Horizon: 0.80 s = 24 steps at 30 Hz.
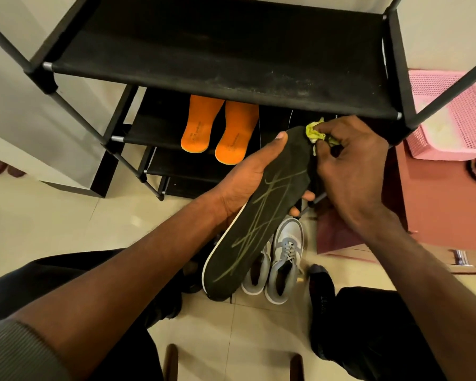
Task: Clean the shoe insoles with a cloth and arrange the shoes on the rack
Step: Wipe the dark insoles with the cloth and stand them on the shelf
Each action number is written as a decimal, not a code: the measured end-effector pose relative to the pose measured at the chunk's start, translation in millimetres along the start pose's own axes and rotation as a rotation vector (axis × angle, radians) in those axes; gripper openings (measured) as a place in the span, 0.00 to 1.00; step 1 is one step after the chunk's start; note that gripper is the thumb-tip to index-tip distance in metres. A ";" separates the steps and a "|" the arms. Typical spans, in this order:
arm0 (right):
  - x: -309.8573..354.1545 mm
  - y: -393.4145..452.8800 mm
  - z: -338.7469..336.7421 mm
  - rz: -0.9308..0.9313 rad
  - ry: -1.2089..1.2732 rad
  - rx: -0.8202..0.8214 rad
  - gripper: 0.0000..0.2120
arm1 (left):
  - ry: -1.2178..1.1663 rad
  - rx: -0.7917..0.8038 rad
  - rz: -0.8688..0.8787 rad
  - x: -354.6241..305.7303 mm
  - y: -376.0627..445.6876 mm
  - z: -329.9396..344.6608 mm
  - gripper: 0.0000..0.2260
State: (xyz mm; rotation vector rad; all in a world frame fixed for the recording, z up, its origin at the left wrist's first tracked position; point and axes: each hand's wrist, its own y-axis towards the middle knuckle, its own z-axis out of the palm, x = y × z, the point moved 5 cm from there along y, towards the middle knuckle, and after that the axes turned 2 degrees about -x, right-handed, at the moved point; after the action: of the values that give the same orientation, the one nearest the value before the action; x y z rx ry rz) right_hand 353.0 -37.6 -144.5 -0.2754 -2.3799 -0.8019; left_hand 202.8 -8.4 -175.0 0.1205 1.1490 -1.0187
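A black insole (pixel 254 224) with yellow-green lines runs diagonally, heel toward the person at lower left, toe up and right beneath the front edge of the black shoe rack (pixel 217 48). The left hand (pixel 248 177) cradles it from below, thumb laid along its upper edge, the grip curled around it. The right hand (pixel 349 163) pinches a yellow cloth (pixel 315 133) against the toe end. Two orange insoles (pixel 220 127) lie on a lower shelf. Grey sneakers (pixel 275 262) stand on the tiled floor (pixel 66 215) below; a pink basket (pixel 456 116) sits at right.
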 end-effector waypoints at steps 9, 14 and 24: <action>43.3 -33.2 23.0 -0.210 0.121 0.225 0.12 | -0.186 -0.130 0.092 -9.1 4.6 -20.0 0.24; 9.4 -6.9 4.1 0.046 0.055 0.073 0.11 | -0.102 -0.035 0.035 -3.0 5.4 -5.7 0.24; 20.0 -25.2 27.4 0.006 0.077 0.225 0.11 | -0.286 -0.138 0.025 9.6 14.5 -19.4 0.21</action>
State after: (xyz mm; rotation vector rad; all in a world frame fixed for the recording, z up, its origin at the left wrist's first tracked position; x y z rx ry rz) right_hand 314.6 -41.0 -161.8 -0.1560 -2.3686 -0.5254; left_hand 200.0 4.9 -197.2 -0.1171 0.9498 -0.8990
